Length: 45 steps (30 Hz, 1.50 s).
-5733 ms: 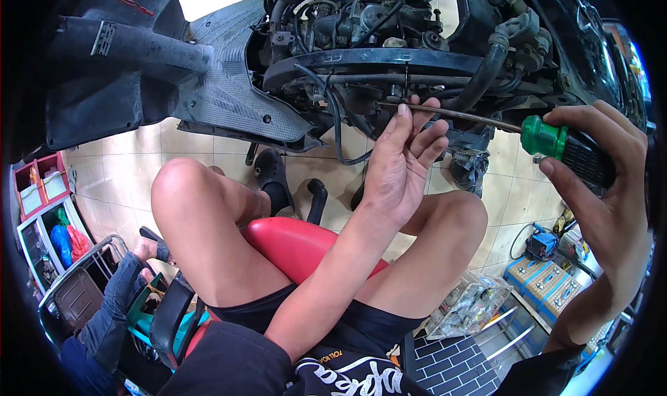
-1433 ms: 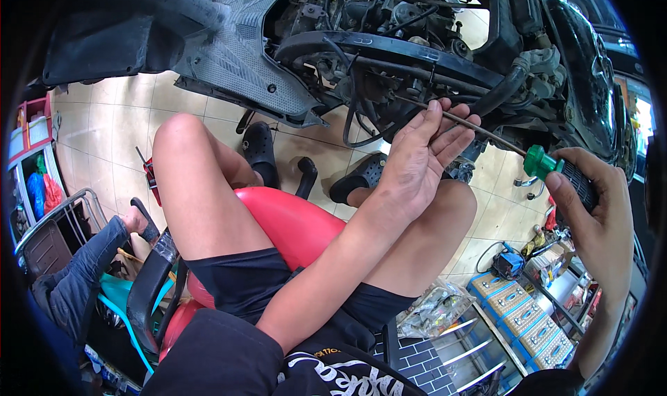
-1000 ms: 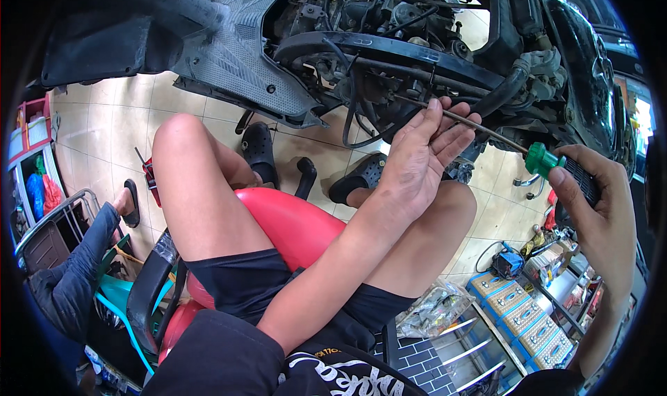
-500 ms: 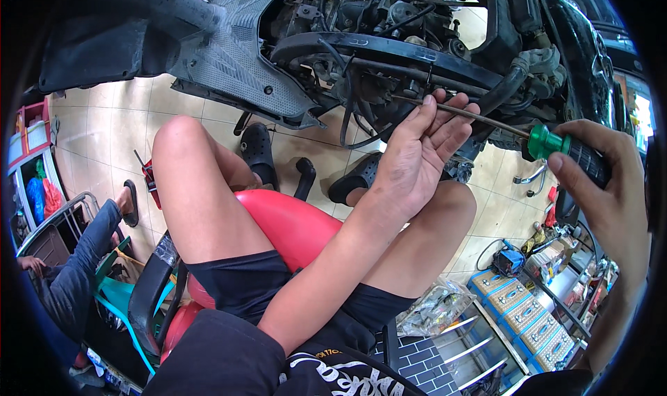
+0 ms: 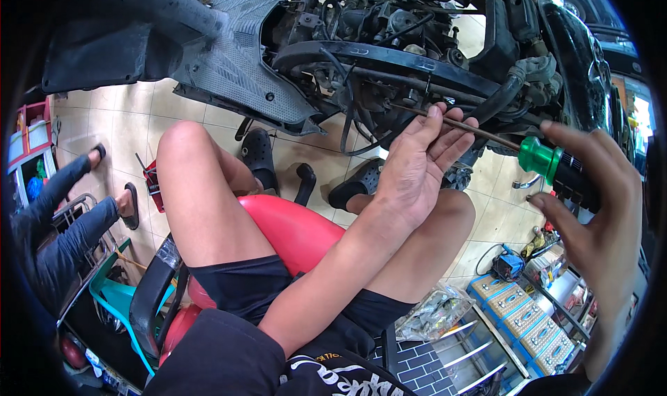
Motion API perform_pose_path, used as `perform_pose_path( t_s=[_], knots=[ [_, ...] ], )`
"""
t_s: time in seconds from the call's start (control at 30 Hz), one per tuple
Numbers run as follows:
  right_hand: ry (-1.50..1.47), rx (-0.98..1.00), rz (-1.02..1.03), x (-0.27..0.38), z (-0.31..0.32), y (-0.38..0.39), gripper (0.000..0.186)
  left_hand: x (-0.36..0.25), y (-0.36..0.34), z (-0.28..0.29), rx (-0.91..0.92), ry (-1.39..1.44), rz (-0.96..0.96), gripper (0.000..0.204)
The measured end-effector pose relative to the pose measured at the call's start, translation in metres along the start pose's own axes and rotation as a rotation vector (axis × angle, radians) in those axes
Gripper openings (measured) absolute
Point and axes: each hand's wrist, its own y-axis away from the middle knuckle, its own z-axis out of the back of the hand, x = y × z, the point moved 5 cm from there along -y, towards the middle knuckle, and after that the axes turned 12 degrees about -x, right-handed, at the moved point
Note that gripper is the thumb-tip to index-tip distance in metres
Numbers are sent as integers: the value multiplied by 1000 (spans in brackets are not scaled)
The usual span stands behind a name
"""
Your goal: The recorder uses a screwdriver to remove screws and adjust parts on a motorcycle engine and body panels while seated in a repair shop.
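Note:
A long screwdriver with a green and black handle [image 5: 542,161] points leftward into the lower engine area of a partly stripped motor scooter [image 5: 410,55]. My left hand [image 5: 417,163], palm up, has its thumb and fingers pinched around the metal shaft. Around the handle, my right hand [image 5: 604,180] is spread, with thumb and fingers standing off it and slightly blurred. Whether the palm touches the handle's end I cannot tell. The screwdriver's tip sits among dark engine parts beside a black hose [image 5: 347,121], and what it meets is not clear.
A red rounded seat [image 5: 292,229] is between my knees on the tiled floor. To the lower right are a blue-and-tan case [image 5: 521,319], a blue tool [image 5: 508,262] and a plastic bag of parts [image 5: 434,312]. Another person's legs [image 5: 76,236] show at left, near a teal chair [image 5: 114,292].
My right hand has opened from its grip on the handle, its fingers and thumb lifting apart. The handle has shifted slightly left and down. At left, the other person's legs have moved.

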Motion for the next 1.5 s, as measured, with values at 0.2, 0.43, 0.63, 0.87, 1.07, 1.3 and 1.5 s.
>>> perform_pose_path(
  t_s=[0.2,0.43,0.63,0.87,1.07,1.3,1.5],
  knots=[
    [-276,-16,-659,-41,-2,14,32,8,0,-1,28,60,-1,18],
    [-292,-11,-254,-28,1,12,38,-34,3,73,-397,-750,-480,36],
    [-368,-51,-304,-32,-3,17,42,-34,-13,81,-441,-1031,-1063,40],
    [-311,-23,-256,-38,-3,16,42,-35,-31,71,-552,-655,-964,32],
    [182,-49,-105,-28,1,7,37,-35,-33,66,-616,-597,-978,26],
    [-127,-85,-389,-42,-3,10,39,-45,-46,82,-610,-548,-937,18],
    [-336,-3,-179,-37,-2,14,35,-45,-48,85,-618,-522,-906,18]
  ],
)
